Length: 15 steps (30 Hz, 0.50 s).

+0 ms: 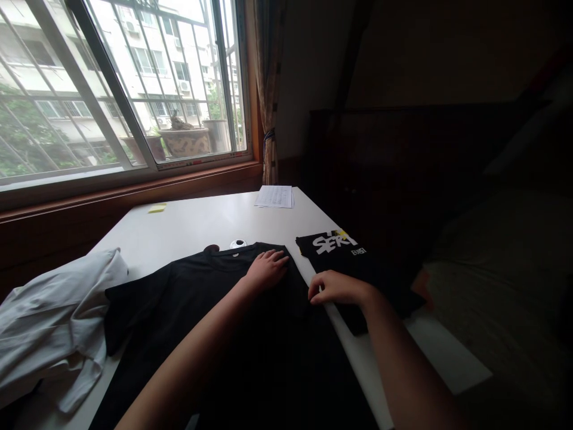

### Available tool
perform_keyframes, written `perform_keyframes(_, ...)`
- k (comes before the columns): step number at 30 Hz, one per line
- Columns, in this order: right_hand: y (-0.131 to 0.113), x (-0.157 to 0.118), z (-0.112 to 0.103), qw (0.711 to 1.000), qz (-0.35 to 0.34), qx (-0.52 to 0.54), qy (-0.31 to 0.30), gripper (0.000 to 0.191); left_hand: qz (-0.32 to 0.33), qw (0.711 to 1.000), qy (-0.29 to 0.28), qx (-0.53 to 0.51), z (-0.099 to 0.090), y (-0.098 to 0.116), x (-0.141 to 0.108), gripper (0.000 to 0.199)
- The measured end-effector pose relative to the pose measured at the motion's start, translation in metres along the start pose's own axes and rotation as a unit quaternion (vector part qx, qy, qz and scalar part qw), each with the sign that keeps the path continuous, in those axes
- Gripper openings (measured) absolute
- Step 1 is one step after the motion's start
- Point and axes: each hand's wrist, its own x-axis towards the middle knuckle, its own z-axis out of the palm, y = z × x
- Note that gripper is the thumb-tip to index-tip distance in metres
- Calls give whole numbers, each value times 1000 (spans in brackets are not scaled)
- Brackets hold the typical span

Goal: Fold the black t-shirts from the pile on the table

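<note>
A black T-shirt (179, 298) is spread over the white table in front of me, its collar toward the window. My left hand (268, 269) lies flat on its right shoulder with the fingers stretched out. At the outer edge of the right sleeve, my right hand (333, 288) is curled, thumb and fingers pinched together on the cloth. Just beyond that hand is a folded black garment (340, 257) with white lettering and a bit of yellow. The lower part of the T-shirt fades into shadow beneath my forearms.
A crumpled light-grey garment (67, 316) covers the left side of the white table (210, 218). Papers (275, 196) and a yellow note pad (157, 208) lie toward the far edge. A small round white item (237, 243) sits by the collar. Behind stands a barred window (156, 77) with a curtain (268, 89).
</note>
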Motion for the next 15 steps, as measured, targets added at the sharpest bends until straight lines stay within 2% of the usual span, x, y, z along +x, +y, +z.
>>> perform_keyframes(6,1,2,1,1000,0,18,-26,21,-67,998,-2,18,7,-6,8,47)
perform_keyframes(8,3,2,0,1000,-5,26,-7,20,-76,997,0,19,8,-9,10,47)
perform_keyframes(12,10,5,0,997,3,15,71,16,-88,996,6,19,8,-7,13,46)
perform_keyframes(15,13,9,3,997,15,10,70,16,-94,995,10,19,7,-3,16,47)
